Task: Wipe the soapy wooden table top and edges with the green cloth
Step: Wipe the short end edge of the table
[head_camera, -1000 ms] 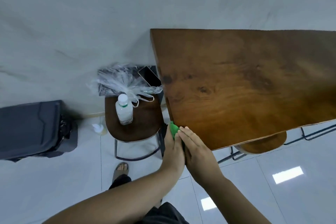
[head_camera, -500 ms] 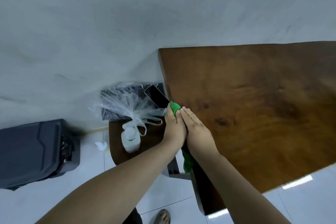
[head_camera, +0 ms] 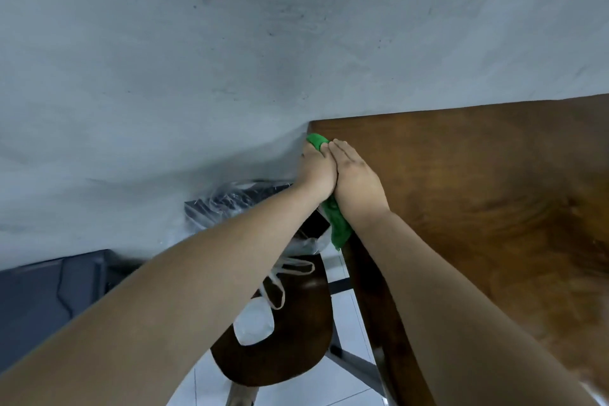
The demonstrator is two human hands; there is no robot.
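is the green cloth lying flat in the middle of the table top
No, the green cloth is pressed against the table's left edge near the wall corner, under the left hand and right hand.

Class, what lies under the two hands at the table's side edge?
The green cloth, showing beyond both hands along the table edge; its middle is covered.

Plain eatery-like room: wooden table (head_camera: 478, 194), stool (head_camera: 290, 339), tiled floor (head_camera: 342, 316).
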